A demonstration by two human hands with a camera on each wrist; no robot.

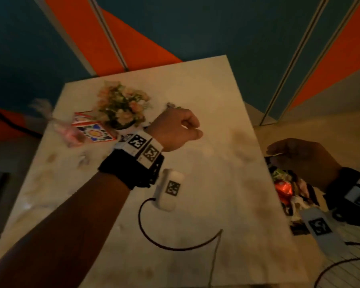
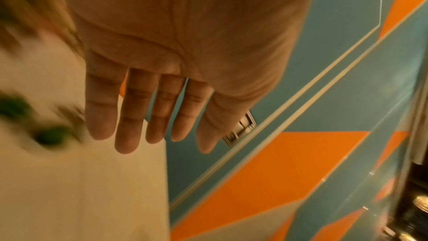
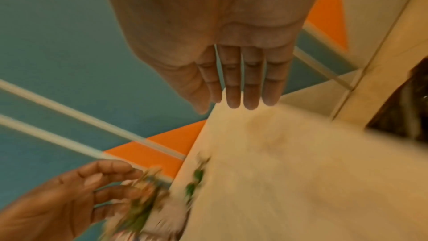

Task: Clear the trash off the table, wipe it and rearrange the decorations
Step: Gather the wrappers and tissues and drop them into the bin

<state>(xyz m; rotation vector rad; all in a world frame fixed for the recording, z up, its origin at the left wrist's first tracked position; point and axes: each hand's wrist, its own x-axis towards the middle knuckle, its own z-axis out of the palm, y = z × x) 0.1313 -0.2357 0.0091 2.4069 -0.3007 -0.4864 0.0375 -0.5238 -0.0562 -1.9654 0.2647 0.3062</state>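
Lying near the far edge of the counter (image 1: pixel 195 204), small green scrap of trash (image 1: pixel 172 106), blurred, just beyond the left hand (image 1: pixel 175 129) and right of the flower pot (image 1: pixel 121 107). Left hand hangs over the counter middle, beside the pot. From the head view it looks bunched, but the left wrist view shows its fingers (image 2: pixel 129 116) straight and slightly spread, palm bare, nothing held. Whether it touches the flowers, cannot tell: too much blur.

Right hand (image 1: pixel 299 161) is off the counter's right edge, above a dark container of crumpled wrappers (image 1: pixel 283 188), red and green ones visible. Its fingers (image 3: pixel 252 80) are straight and close together, nothing in them.

Patterned tiles (image 1: pixel 94 129) lie left of the pot, touching or nearly so. A blurred clear plastic piece (image 1: pixel 67 132) sits at the left edge by the tiles.

Counter top is pale, with faint smudges. Wall (image 1: pixel 216 28) behind is teal with orange panels and pale strips. Pale floor (image 1: pixel 299 132) to the right.
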